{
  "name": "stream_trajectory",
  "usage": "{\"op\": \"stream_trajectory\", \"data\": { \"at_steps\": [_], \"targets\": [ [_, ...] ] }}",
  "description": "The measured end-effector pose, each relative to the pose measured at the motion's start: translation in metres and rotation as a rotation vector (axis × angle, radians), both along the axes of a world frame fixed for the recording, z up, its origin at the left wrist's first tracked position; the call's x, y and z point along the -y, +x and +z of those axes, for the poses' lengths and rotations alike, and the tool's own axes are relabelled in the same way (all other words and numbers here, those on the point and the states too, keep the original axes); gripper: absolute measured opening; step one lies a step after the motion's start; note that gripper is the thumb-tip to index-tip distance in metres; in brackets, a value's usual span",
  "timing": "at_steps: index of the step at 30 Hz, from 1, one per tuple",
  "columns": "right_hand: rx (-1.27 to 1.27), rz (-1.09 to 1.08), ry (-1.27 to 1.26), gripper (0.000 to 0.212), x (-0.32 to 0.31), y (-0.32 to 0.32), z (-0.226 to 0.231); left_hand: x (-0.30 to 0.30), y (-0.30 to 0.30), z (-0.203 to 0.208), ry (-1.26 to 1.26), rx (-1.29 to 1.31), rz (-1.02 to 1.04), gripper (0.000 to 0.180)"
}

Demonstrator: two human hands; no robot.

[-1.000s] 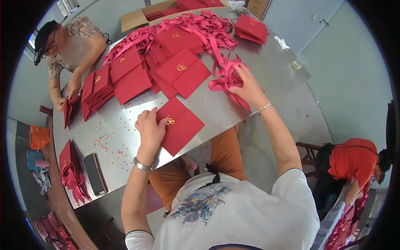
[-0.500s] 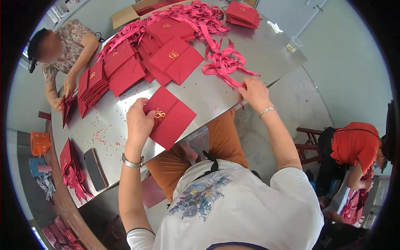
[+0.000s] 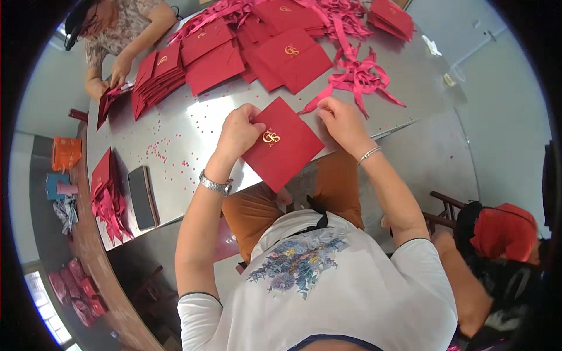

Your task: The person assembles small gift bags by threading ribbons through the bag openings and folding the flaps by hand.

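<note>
The red envelope [image 3: 287, 155] is held over the near edge of the metal table [image 3: 211, 114], and I take it as my landmark. The left hand [image 3: 238, 131] grips its left corner, thumb on top; I judge this grip leaves most of the face uncovered. Beside the thumb is a gold monogram [image 3: 271, 137] of interlaced letters.

At the envelope's right, the right hand [image 3: 339, 120] has its fingers bent together by a ribbon tail [image 3: 318, 98]; I cannot tell whether they pinch it. The pink ribbons [image 3: 360, 76] lie loose beyond the envelope to the right, probably put there for easy reach.

Beyond the envelope, I see red envelope stacks [image 3: 310, 64] with similar gold emblems, fanned, perhaps so single ones lift easily. Well to its left lies a phone [image 3: 141, 196], where I can read no label. Further off, beyond-left, a co-worker's hand [image 3: 121, 69] is at another red piece [image 3: 104, 108].
</note>
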State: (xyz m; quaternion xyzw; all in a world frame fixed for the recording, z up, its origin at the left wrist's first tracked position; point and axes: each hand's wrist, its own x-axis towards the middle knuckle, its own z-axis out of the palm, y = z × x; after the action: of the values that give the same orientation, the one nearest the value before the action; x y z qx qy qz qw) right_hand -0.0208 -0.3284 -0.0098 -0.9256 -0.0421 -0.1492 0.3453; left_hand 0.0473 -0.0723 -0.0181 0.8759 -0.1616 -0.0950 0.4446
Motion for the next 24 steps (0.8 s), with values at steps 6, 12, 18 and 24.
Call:
{"op": "stream_trajectory", "data": {
  "at_steps": [6,12,18,24],
  "targets": [
    [0.261,0.159,-0.3,0.012,-0.006,0.018,0.001,-0.004,0.0,0.001,-0.037,-0.112,0.004,0.029],
    [0.13,0.281,-0.413,0.011,-0.006,0.032,-0.007,0.016,-0.007,0.015,-0.027,-0.04,0.073,0.025],
    [0.147,0.076,0.011,0.012,-0.044,0.007,0.02,0.013,-0.006,0.015,-0.115,-0.127,0.099,0.031],
    [0.119,0.098,-0.047,0.012,-0.069,-0.001,0.013,0.017,-0.013,0.017,-0.225,-0.245,0.091,0.02]
  ]
}}
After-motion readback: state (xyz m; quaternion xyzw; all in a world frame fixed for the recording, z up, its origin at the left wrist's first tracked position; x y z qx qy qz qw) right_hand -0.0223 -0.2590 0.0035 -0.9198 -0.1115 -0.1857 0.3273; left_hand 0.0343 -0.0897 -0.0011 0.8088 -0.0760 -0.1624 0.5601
